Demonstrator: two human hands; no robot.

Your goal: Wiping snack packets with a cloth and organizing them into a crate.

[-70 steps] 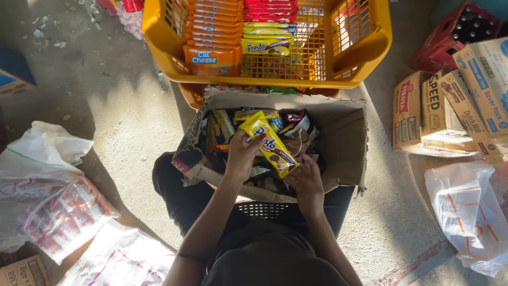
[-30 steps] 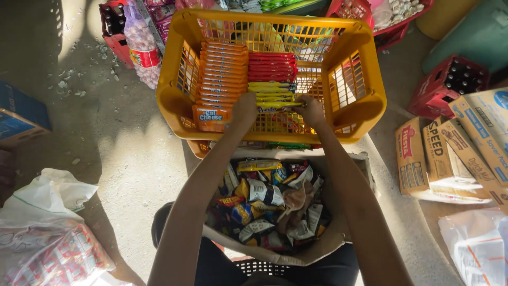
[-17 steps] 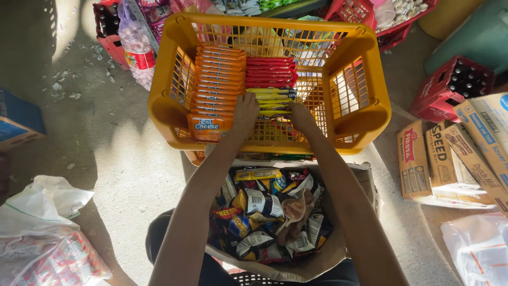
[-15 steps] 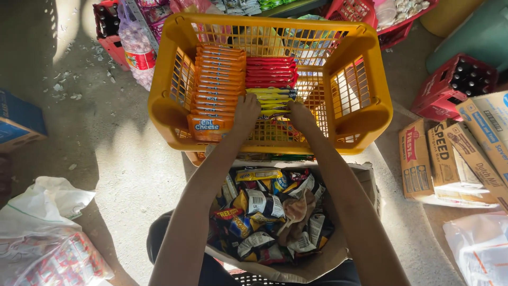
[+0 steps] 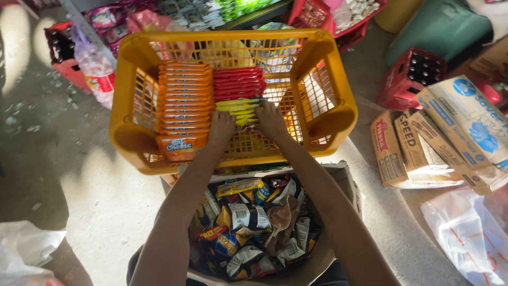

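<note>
In the head view, both hands reached into the yellow slatted plastic crate (image 5: 132,95) on the floor. The left hand (image 5: 220,127) and right hand (image 5: 271,119) lay with fingers spread and pressed down on the short row of yellow snack packets (image 5: 238,106), pinching nothing that could be seen. Over the last second the hands had barely shifted, only settling the yellow packets against the red packet row (image 5: 238,82), beside the orange cracker packs (image 5: 185,100). Nearer the person, the open cardboard box of mixed wrappers (image 5: 254,228) stood just below the crate.
</note>
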